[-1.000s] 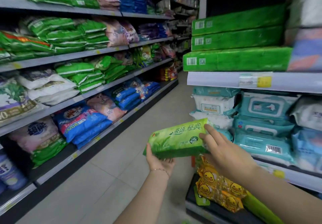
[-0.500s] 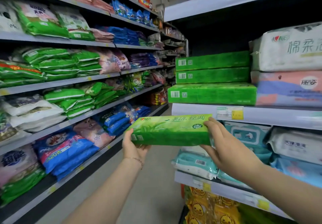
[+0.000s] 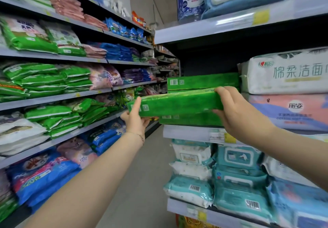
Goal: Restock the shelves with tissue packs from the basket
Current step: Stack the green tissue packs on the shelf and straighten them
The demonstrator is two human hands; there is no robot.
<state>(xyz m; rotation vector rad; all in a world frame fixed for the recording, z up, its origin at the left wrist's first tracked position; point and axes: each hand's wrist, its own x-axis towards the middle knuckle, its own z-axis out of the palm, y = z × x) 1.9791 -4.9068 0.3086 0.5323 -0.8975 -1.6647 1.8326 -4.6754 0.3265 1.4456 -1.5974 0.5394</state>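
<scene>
You hold the green tissue pack [image 3: 177, 103] with both hands, almost level, just in front of the front edge of the right-hand shelf [image 3: 188, 133], near its left end. Your left hand [image 3: 135, 121] grasps the pack's left end from below, with one finger lying up its face. Your right hand [image 3: 236, 110] grasps the right end, fingers over the top and thumb under. Behind the pack, a stack of green packs [image 3: 202, 82] lies on this shelf. Beside the stack, a white pack [image 3: 287, 71] lies on a pink pack [image 3: 291, 110].
</scene>
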